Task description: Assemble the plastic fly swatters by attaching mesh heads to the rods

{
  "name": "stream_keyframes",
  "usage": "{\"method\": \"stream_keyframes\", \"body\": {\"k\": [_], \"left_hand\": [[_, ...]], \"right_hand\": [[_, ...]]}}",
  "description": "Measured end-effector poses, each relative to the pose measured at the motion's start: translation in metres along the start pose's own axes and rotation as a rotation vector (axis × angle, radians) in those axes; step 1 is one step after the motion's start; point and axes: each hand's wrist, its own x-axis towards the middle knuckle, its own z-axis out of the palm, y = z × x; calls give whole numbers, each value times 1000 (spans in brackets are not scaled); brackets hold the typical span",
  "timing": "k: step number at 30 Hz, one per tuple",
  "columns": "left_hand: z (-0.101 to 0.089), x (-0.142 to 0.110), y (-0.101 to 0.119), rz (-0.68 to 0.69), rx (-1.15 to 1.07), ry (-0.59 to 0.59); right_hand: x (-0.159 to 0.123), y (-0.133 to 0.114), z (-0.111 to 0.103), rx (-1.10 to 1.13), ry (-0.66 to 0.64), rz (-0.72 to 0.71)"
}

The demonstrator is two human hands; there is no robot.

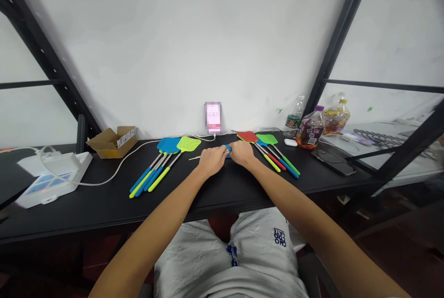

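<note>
In the head view, two bare hands meet over a black table [114, 205]. Both are closed: the left hand [212, 160] and the right hand [242, 151] grip one blue piece [228, 148] between them. It is near the middle of the table, in front of the upright phone [213, 117]. Only a short stretch of it shows, bright blue; the fingers hide the rest, so its full shape cannot be told. One thin pale rod [194, 158] pokes out beyond the left hand; whether it joins the blue piece is hidden.

The left group of fly swatters [169, 145] has five handles, three blue and two yellow-green, fanned towards the table's front edge, with their flat heads overlapping. The right group of fly swatters [247, 136] has four handles: one yellow-green, one red, one blue, one green. Its visible heads are red, blue and green.

At the left are one opened cardboard box [113, 145] and one white power strip [52, 187]. At the right stand one water bottle [293, 120] and one purple-capped bottle [311, 129], with one small white case [290, 142] beside them and one dark phone [333, 163] lying flat.
</note>
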Motion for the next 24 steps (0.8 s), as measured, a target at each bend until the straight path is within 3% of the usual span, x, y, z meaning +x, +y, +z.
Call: {"method": "stream_keyframes", "body": {"k": [24], "left_hand": [[-5, 2, 5, -61, -70, 33]], "right_hand": [[-1, 1, 2, 258, 75, 74]]}}
